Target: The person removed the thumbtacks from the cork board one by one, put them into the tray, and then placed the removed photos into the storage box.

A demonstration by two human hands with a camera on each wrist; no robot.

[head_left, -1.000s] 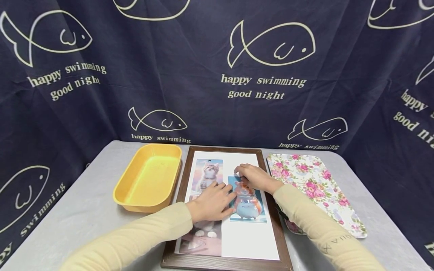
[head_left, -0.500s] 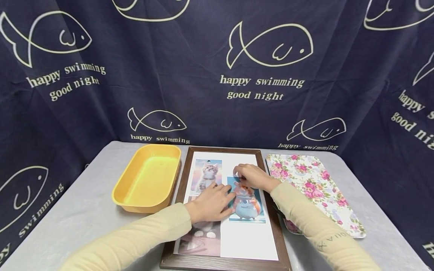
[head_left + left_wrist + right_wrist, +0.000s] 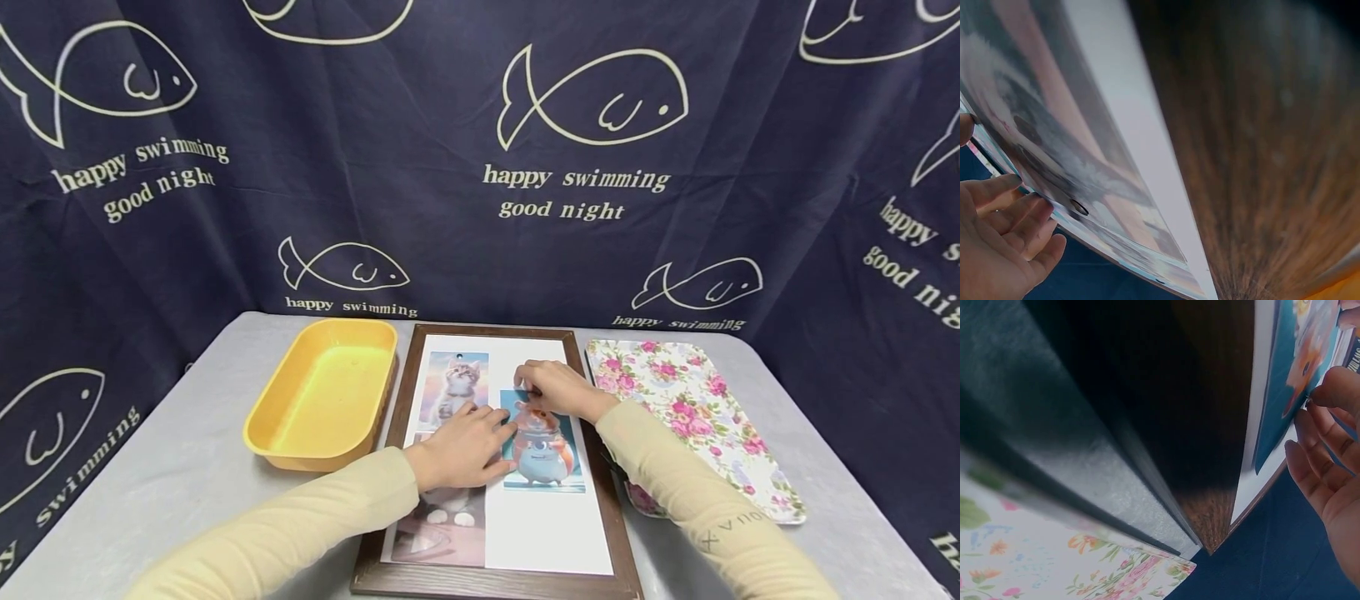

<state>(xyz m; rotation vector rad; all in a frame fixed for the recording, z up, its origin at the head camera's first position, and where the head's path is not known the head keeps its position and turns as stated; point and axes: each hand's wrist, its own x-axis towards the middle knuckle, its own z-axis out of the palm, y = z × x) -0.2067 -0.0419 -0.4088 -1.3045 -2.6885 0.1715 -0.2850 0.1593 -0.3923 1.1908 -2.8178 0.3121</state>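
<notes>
A picture card of a hamster [image 3: 543, 462] lies on a white board in a dark brown wooden frame [image 3: 487, 580]. My left hand [image 3: 459, 446] rests with spread, fairly straight fingers along the card's left edge. At its top edge, my right hand [image 3: 557, 388] pinches a small pin [image 3: 1308, 399] between thumb and fingertips; its exact form is too small to tell. An upper kitten picture [image 3: 459, 387] and a lower cat picture [image 3: 438, 546] lie down the board's left side, partly covered by my left hand. A dark round dot [image 3: 460, 357] marks the kitten picture's top.
A yellow plastic tub [image 3: 322, 400] stands left of the frame. To the right lies a floral tray [image 3: 697, 417], partly under my right sleeve. Grey cloth [image 3: 172, 467] covers the table, and a navy curtain [image 3: 450, 108] with fish drawings hangs behind.
Both hands keep nearly the same places on the card. The whole head view has shifted slightly, so everything sits a little further left.
</notes>
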